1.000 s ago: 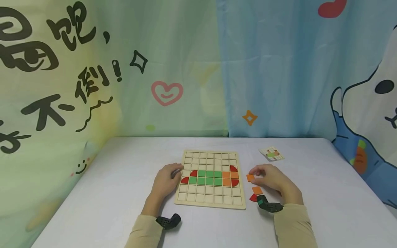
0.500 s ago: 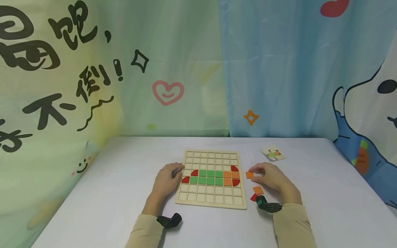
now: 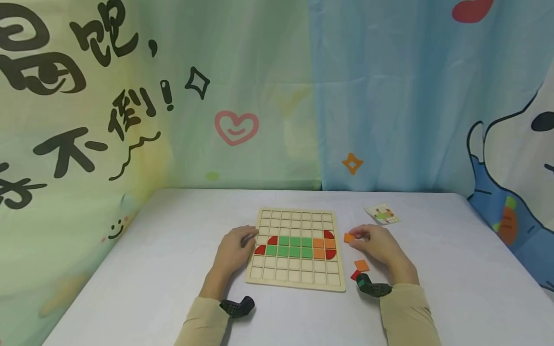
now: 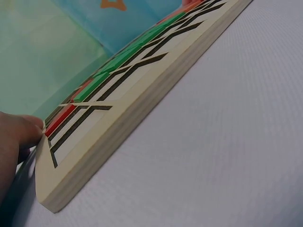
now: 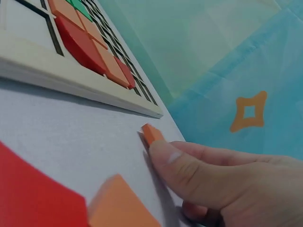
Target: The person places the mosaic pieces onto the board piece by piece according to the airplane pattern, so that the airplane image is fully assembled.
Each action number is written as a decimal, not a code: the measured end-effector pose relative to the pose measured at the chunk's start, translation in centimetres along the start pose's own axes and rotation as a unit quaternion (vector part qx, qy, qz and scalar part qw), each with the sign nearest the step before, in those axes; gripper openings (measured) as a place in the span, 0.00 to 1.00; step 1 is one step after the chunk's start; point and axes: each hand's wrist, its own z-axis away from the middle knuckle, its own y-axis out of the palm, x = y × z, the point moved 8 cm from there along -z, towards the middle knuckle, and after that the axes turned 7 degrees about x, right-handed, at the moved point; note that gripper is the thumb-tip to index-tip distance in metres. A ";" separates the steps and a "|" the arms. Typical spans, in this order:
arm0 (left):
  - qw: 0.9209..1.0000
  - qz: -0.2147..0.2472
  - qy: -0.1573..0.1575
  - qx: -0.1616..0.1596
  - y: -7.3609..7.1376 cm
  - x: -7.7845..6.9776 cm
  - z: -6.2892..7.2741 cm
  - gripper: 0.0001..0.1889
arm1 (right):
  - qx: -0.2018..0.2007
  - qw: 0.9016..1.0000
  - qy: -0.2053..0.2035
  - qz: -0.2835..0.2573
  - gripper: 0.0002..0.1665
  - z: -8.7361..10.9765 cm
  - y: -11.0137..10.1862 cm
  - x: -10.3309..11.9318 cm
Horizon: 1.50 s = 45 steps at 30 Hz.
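Observation:
A wooden grid board (image 3: 291,276) lies on the table, with green, orange and red tiles set in its middle rows. My left hand (image 3: 233,250) rests at the board's left edge, its fingertips (image 4: 33,126) right at the rim beside a red quarter-round tile (image 4: 59,119). Just off the board's right edge, my right hand (image 3: 381,246) pinches an orange square tile (image 5: 151,134) between thumb and finger, close over the table. Nearer the right wrist lie a loose orange tile (image 3: 361,265) and a red piece (image 3: 355,275), partly hidden by the wrist camera.
A small card (image 3: 383,214) with a printed coloured grid pattern lies beyond the right hand. White cloth covers the table (image 3: 195,206). Printed curtains (image 3: 242,72) hang behind it. A black camera sits on each wrist.
My right hand has moved slightly away from me, along the board's right side, with the orange tile in its fingers. The left hand stays at the board's edge. The head view has shifted a little.

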 end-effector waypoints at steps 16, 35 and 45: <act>1.000 -0.003 -0.005 0.003 -0.1 -0.2 0.0 0.16 | -0.050 0.998 -0.007 -0.046 0.22 -1.0 0.2 2.0; 1.000 -0.001 0.000 -0.001 -0.2 -0.1 -0.1 0.16 | -0.125 0.990 -0.055 -0.020 0.23 -0.9 0.3 6.5; 1.000 -0.001 -0.003 0.003 -0.1 0.0 -0.2 0.16 | -0.093 0.993 -0.075 -0.009 0.21 -1.7 2.0 9.3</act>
